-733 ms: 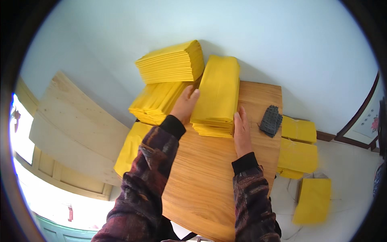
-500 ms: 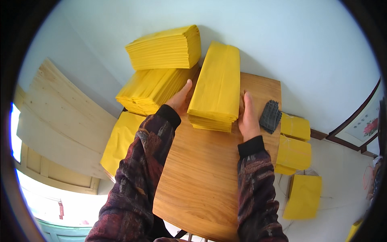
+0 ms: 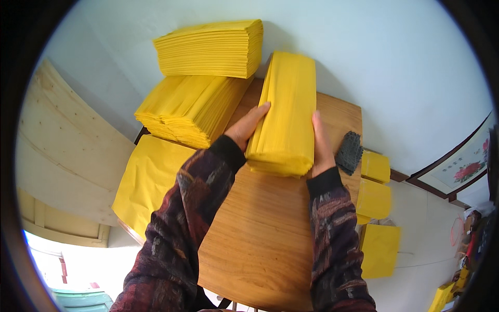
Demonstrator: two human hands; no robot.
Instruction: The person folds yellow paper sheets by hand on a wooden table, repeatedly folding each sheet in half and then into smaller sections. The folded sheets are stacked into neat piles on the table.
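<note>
A long stack of folded yellow paper (image 3: 288, 112) lies on the wooden table (image 3: 254, 234), between my two hands. My left hand (image 3: 249, 126) presses its left side, thumb against the loose folded edges and the other fingers mostly hidden. Along the right side rests my right hand (image 3: 323, 143), thumb pointing up the edge, its other fingers out of sight. Together they squeeze the stack, whose top sheets bulge a little. To the left stands a thick yellow paper pile (image 3: 182, 109), with another folded pile (image 3: 208, 52) lying crosswise on top of it.
A dark grey object with bumpy edges (image 3: 349, 152) lies at the table's right. Beyond are yellow bundles (image 3: 374, 200) near the floor. At left are a yellow sheet (image 3: 156, 179) and a pale wooden board (image 3: 67, 151). A framed flower picture (image 3: 457, 166) leans against the wall.
My hands have closed in on the yellow stack from both sides, the left one moving right onto it. Its layers now bulge and look rounder. The view has shifted slightly.
</note>
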